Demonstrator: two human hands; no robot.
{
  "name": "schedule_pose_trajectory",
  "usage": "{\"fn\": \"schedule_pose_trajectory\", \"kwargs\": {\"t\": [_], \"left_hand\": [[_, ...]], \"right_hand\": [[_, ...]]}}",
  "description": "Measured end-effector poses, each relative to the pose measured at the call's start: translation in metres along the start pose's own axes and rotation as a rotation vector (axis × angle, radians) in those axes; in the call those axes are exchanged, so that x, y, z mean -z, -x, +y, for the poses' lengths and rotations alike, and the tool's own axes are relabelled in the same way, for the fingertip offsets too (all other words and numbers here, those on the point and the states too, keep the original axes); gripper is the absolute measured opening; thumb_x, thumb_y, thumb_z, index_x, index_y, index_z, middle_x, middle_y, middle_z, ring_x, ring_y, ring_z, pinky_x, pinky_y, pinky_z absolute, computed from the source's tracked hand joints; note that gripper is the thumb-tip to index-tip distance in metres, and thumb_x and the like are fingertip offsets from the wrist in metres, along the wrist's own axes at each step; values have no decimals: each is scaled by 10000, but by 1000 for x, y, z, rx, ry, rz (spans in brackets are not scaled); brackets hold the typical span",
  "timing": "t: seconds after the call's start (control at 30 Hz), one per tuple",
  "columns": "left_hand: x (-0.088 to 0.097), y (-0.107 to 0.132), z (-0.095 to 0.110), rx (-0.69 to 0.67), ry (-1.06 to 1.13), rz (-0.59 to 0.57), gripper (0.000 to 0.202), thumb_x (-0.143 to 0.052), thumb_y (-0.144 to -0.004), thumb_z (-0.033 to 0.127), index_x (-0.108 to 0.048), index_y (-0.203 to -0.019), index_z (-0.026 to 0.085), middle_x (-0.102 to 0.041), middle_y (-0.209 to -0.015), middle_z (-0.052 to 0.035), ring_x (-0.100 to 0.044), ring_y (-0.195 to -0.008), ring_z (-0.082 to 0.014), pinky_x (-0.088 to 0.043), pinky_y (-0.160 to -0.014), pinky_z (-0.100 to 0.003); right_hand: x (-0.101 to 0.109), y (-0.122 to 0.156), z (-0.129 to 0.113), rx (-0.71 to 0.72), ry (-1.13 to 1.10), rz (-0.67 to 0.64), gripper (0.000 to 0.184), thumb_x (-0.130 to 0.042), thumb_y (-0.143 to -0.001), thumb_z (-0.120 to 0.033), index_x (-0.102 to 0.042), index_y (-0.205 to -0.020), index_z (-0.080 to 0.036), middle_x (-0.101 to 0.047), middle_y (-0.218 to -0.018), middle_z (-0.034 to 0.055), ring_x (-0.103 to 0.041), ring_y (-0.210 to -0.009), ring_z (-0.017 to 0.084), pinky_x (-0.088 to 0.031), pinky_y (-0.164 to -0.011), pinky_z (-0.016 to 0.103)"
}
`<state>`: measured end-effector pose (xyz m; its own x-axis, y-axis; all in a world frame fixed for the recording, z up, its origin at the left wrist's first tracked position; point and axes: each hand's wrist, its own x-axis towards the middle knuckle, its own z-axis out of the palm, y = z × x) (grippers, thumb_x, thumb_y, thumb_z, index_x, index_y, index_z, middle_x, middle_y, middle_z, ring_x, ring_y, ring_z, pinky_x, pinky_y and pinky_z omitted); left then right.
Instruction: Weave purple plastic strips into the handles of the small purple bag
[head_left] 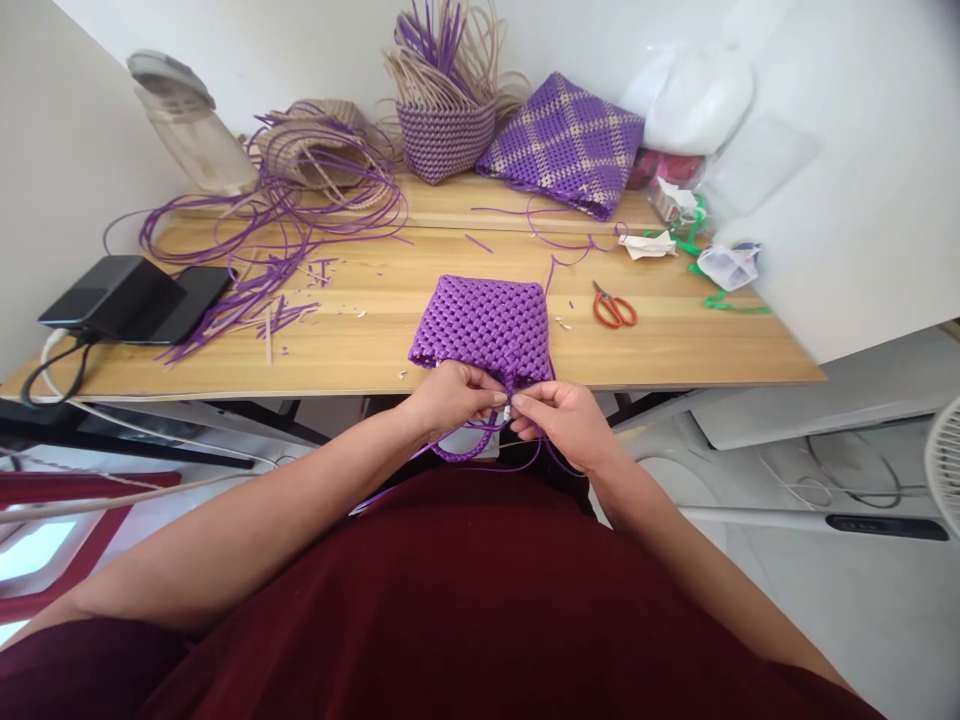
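Observation:
A small purple woven bag lies on the wooden table at its front edge, hanging slightly over. My left hand is closed in a pinch on the bag's near rim. My right hand is closed too, pinching a purple strip at the same spot, fingertips of both hands almost touching. A woven purple handle loop and thin loose purple strips hang below my hands, over my dark red lap.
Red-handled scissors lie right of the bag. Loose purple strips and cut bits spread over the left. A half-woven basket, a checked purple mat, plastic bags and a black device stand around.

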<state>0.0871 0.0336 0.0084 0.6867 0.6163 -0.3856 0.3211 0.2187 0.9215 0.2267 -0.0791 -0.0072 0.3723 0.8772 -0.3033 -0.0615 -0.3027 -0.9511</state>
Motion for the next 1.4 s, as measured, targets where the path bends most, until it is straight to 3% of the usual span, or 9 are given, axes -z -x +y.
{"fn": "schedule_pose_trajectory", "kwargs": {"t": [0.27,0.33,0.47,0.53,0.63,0.73,1.0,1.13,1.4], "left_hand": [[-2,2,-3,-18,81,-68,60,-696,-754,118,-660,-705,115,-608,-556,-12,-503,-476,-66,-376,-450,-161],[-5,2,-5,-36,128,-89,95,-743,-722,149,-655,-724,113,-602,-548,-4,-502,-479,-60,-378,-455,-151],[-9,3,-9,-54,196,-126,193,-791,-698,224,-648,-745,103,-609,-562,-7,-496,-477,-50,-366,-440,-140],[-10,3,-10,-54,199,-126,184,-776,-722,228,-654,-768,98,-617,-577,-11,-522,-494,-58,-400,-457,-145],[-11,4,-9,-59,193,-90,162,-774,-732,199,-655,-770,95,-631,-598,-11,-569,-535,-70,-476,-525,-170],[-12,4,-9,-96,187,-51,148,-772,-737,188,-655,-748,98,-638,-603,-4,-585,-551,-70,-497,-558,-176],[-8,-1,-17,-173,38,21,186,-799,-707,264,-686,-750,123,-684,-653,-19,-640,-599,-110,-545,-605,-220],[-3,0,-20,-176,-43,40,160,-761,-740,270,-701,-772,126,-703,-667,-42,-650,-606,-124,-542,-597,-230],[-2,0,-20,-307,-93,24,128,-720,-744,257,-688,-769,136,-645,-617,-5,-565,-534,-94,-472,-520,-197]], "right_hand": [[9,6,7,429,484,218,190,-615,-856,-328,-752,-885,-200,-738,-824,34,-645,-747,190,-494,-732,317],[4,2,11,387,421,185,197,-611,-844,-338,-743,-833,-192,-730,-808,39,-637,-741,193,-493,-729,321],[-5,-6,17,-50,-42,-120,268,-699,-751,-434,-700,-763,-167,-708,-756,51,-626,-654,170,-521,-655,314],[-5,-6,16,-152,-103,-179,300,-743,-711,-453,-700,-755,-160,-704,-748,54,-626,-649,166,-531,-663,320],[1,0,9,82,161,-28,241,-697,-770,-399,-719,-735,-162,-704,-741,51,-634,-706,183,-522,-713,318],[4,6,3,305,227,149,223,-630,-837,-343,-743,-932,-177,-735,-901,58,-664,-836,202,-525,-808,329],[-12,3,13,124,-219,45,316,-797,-698,-357,-679,-914,-159,-693,-767,22,-618,-639,137,-522,-611,265],[-14,2,13,142,-203,77,291,-812,-671,-323,-721,-885,-147,-651,-666,-10,-525,-540,89,-441,-528,225],[-12,2,8,144,-132,90,277,-811,-665,-326,-733,-863,-150,-703,-742,20,-586,-628,117,-477,-620,246]]}}
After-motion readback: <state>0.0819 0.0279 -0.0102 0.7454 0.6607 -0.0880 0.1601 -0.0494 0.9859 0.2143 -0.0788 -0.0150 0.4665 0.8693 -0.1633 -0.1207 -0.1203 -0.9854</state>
